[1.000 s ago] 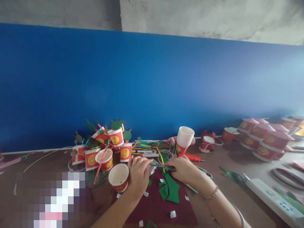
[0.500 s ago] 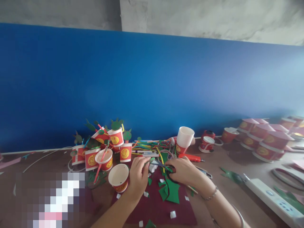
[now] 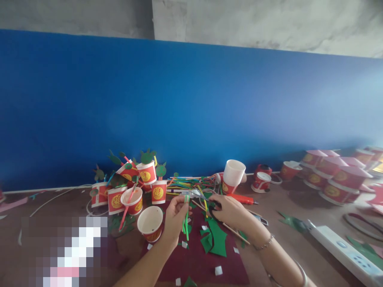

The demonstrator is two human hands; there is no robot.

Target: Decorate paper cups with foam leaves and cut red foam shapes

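Note:
My left hand (image 3: 175, 217) is pinched shut on green straws (image 3: 186, 223) that hang down from its fingertips. My right hand (image 3: 229, 211) is closed round the black handles of scissors (image 3: 201, 196), whose blades point left toward the top of the straws. Both hands hover above a dark red felt sheet (image 3: 203, 263) strewn with green felt scraps (image 3: 216, 239) and small white paper bits. An open red paper cup (image 3: 150, 223) stands just left of my left hand.
A cluster of red cups with green felt shapes and straws (image 3: 134, 183) stands at the back left. A pile of coloured straws (image 3: 188, 184), a white cup stack (image 3: 232, 175) and a red tool (image 3: 241, 198) lie behind. Lidded red cups (image 3: 335, 175) and a power strip (image 3: 341, 247) are at right.
My left hand has lifted green straws up off the table. The right hand with the scissors has risen slightly and swung its blades toward the straws' upper end.

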